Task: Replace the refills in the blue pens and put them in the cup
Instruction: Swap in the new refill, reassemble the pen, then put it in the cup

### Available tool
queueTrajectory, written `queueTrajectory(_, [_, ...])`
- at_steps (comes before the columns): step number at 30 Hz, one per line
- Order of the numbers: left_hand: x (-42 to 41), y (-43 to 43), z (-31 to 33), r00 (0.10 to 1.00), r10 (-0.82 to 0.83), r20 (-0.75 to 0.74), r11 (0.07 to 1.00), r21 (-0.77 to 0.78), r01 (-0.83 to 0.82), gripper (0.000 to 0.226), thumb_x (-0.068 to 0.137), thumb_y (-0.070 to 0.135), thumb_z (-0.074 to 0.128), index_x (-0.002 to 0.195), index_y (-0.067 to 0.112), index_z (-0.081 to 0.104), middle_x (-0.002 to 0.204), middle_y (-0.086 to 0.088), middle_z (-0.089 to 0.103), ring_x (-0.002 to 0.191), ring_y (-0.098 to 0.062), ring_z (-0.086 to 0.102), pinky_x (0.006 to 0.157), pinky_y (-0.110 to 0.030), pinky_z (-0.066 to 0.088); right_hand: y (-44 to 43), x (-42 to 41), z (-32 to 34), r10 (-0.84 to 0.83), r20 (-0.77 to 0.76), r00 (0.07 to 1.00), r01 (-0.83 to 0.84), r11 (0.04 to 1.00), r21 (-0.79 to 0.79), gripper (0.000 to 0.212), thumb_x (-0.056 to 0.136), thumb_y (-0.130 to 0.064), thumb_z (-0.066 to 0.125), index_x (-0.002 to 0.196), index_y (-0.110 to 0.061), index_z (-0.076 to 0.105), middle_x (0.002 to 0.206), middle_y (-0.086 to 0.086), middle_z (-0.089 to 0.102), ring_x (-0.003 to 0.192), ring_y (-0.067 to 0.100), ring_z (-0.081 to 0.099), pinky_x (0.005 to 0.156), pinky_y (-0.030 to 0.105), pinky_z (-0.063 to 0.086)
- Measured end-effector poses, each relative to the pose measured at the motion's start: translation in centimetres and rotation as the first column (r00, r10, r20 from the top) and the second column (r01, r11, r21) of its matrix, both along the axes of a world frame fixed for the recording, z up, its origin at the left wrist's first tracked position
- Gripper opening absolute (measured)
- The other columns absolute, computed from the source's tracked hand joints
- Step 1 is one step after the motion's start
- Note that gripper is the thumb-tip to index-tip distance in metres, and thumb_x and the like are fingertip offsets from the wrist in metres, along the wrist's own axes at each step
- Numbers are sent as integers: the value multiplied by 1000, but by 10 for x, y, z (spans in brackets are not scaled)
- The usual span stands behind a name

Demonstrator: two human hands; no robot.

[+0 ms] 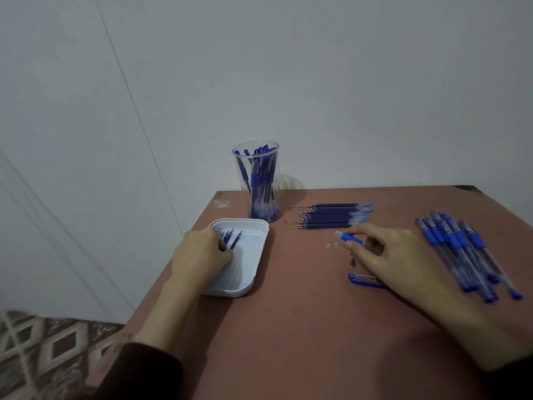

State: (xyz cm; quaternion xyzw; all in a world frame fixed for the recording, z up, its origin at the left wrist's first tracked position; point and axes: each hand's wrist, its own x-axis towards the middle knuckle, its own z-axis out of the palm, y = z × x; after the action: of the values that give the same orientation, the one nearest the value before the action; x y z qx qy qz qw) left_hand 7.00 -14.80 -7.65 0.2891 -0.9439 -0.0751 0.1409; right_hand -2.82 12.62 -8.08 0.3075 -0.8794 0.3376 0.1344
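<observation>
Left hand (202, 252) is down in the white tray (253, 272) just in front of the cup (259, 183), fingers curled over the spent refills (229, 239); pinching or released, I can't tell, but I'd say the old refill is being dumped. Right of the cup, the new refills (334, 216) lie crosswise on the tabletop (288, 327), tips toward the cup. The right hand (403, 255) has a narrow grip pinching the pen barrel (350, 238), near-level, front end pointing left; next, a fresh refill must line up with that opening.
</observation>
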Motion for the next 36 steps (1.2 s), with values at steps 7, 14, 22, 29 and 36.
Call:
queueTrajectory(7, [-4, 13, 19, 975, 51, -217, 989, 146, -20, 23, 82, 15, 57, 63, 3, 60, 61, -13, 61, 56, -27, 50, 52, -28, 38, 0, -1, 0, -12, 6, 1000, 12, 1000, 9, 13, 86, -33, 64, 99, -35, 69, 51, -20, 55, 61, -3, 54, 49, 12, 32])
queueTrajectory(14, [-28, 51, 30, 820, 67, -568, 414, 764, 495, 36, 89, -5, 57, 125, -4, 53, 74, -10, 67, 58, -9, 64, 59, -21, 56, 2, -6, -3, -37, -10, 999, 37, 999, -35, 14, 85, -33, 63, 98, -33, 69, 57, -12, 57, 60, 1, 53, 55, 26, 41])
queueTrajectory(22, [-73, 111, 9, 620, 433, -654, 8, 691, 723, 20, 91, -10, 50, 105, 4, 53, 78, -10, 61, 68, -14, 65, 70, -25, 59, 5, -19, -6, -97, -43, 994, 92, 991, -100, 12, 82, -25, 67, 91, -32, 69, 57, -14, 55, 60, 1, 53, 58, 30, 46])
queueTrajectory(29, [-79, 114, 2, 620, 473, -625, -86, 668, 739, 16, 90, -11, 50, 96, 4, 52, 81, -12, 61, 76, -19, 64, 74, -30, 59, 4, -19, -4, -44, -62, 997, 38, 995, -94, 14, 84, -26, 66, 96, -30, 70, 62, -18, 55, 63, 0, 53, 61, 32, 49])
queueTrajectory(36, [-78, 117, 1, 634, 442, -635, -82, 675, 733, 20, 91, -9, 51, 107, 1, 49, 85, -15, 61, 77, -19, 65, 75, -29, 58, 5, -16, -2, -5, -78, 997, -3, 995, -99, 16, 82, -25, 66, 97, -26, 71, 65, -22, 54, 63, 2, 54, 62, 33, 50])
